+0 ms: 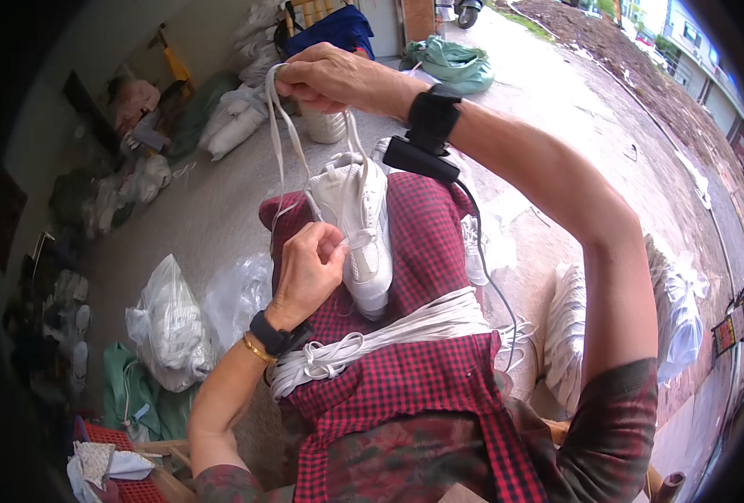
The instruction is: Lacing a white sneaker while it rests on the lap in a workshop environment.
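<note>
A white sneaker point(370, 267) rests on my lap over a red-and-black checked apron point(422, 251), its toe pointing toward me. My left hand point(307, 267) is closed in a pinch at the front of its lacing, on a bit of white lace. Raised beyond the shoe, my right hand point(338, 80) grips a long white shoelace point(276, 134), which hangs in loops down to the shoe. Across my lap lies a thick bundle of white laces point(397, 329), tied round near its left end. Both wrists wear black bands.
Clear plastic bags of white shoes point(171, 327) stand on the floor at left. Rows of white shoes point(566, 327) lie at right. Green sacks point(449, 65) sit far off and near left, by a red basket point(108, 440). Another person point(137, 109) sits at far left.
</note>
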Demonstrator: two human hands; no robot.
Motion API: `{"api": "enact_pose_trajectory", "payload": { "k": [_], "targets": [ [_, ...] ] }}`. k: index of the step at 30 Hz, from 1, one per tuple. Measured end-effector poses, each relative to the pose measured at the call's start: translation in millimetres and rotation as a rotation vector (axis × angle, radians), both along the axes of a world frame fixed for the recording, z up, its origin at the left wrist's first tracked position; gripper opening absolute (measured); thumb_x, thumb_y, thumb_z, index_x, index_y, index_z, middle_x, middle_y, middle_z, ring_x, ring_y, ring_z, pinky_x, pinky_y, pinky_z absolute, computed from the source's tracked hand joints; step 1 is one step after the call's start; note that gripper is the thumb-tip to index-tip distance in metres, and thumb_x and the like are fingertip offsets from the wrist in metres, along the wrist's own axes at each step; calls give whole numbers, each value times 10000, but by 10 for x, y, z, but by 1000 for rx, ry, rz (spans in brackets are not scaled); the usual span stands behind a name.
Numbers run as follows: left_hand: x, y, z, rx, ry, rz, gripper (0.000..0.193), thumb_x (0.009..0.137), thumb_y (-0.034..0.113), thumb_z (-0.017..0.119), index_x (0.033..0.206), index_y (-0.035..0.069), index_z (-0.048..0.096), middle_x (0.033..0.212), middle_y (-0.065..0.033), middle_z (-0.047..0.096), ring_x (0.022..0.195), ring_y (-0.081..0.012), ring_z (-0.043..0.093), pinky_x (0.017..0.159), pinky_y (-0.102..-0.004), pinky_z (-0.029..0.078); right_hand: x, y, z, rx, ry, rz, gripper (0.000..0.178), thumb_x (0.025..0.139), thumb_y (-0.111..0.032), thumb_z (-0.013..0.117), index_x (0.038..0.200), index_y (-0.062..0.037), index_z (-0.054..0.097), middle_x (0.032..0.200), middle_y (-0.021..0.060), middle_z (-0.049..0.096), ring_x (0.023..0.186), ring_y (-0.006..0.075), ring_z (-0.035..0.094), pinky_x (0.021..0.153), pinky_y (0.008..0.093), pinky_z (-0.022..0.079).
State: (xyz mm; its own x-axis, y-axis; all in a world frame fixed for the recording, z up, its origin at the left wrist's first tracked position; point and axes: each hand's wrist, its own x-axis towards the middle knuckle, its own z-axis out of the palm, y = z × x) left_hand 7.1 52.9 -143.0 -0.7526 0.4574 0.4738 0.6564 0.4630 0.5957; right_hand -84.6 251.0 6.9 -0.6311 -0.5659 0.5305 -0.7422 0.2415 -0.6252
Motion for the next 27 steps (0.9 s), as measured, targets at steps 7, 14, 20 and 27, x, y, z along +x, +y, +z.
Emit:
{"api": "enact_pose_trajectory", "payload": {
  "k": [7,14,20,27],
  "targets": [
    [-154,-80,170,-143,-119,-175,72,803,17,664,824,-18,605,716,-38,590,621,-83,541,553,-253,438,174,69,20,49,-31,-72,312,1063,-279,405,872,-66,531,655,-58,337,513,28,302,412,201,257],
    [-201,-169,233,-102,-252,-252,208,800,75,745,853,2,558,717,10,531,627,-56,501,555,-239,454,159,98,92,56,44,-27,311,1056,-276,417,906,-43,556,637,-52,326,500,7,312,410,179,285],
    [360,90,-19,-40,-78,-83,342,712,209,860,737,22,575,588,-85,585,532,-156,590,506,-300,456,-180,120,66,307,781,-293,162,984,-175,552,946,-23,595,778,30,571,640,98,575,532,196,500],
    [234,41,-240,-95,-77,-64,322,719,188,838,678,3,578,605,-114,595,552,-199,604,528,-336,466,-345,10,509,119,805,-318,274,923,-141,494,719,36,538,638,248,533,613,424,555,591,487,430]
  ]
}}
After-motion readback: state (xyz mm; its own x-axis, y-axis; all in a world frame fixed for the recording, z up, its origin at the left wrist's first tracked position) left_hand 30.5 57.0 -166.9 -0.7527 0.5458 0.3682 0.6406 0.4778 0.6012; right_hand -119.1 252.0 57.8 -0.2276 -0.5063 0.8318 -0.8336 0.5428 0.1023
